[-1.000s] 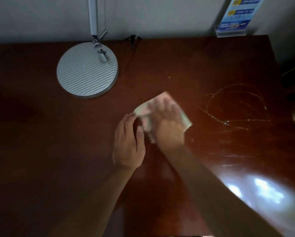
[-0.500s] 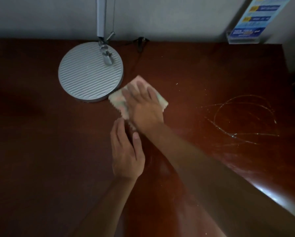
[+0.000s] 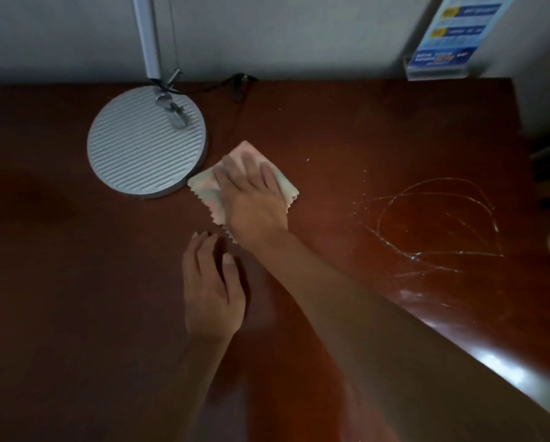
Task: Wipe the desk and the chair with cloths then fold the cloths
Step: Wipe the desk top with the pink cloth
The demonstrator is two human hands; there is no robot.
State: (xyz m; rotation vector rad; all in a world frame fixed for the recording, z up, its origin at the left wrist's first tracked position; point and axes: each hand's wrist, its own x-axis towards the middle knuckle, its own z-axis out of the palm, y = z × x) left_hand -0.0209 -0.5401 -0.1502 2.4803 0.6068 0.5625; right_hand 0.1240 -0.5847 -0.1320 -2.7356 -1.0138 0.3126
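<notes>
A small pale pink and green cloth point(image 3: 203, 189) with zigzag edges lies flat on the dark red-brown desk point(image 3: 347, 148), just right of the lamp base. My right hand point(image 3: 251, 199) presses on it with fingers spread flat, covering most of it. My left hand point(image 3: 211, 285) rests on the desk just in front of the cloth, fingers relaxed and holding nothing. The chair is not clearly in view.
A round ribbed silver lamp base point(image 3: 146, 143) with its pole stands at the back left, its cable running behind. A blue leaflet holder point(image 3: 442, 43) stands in the back right corner. Thin streaks point(image 3: 433, 218) mark the desk on the right. The desk's right edge point(image 3: 522, 173) drops off.
My right hand slid the cloth from mid-desk back and left toward the lamp base, then slightly right. My left hand stayed resting in place.
</notes>
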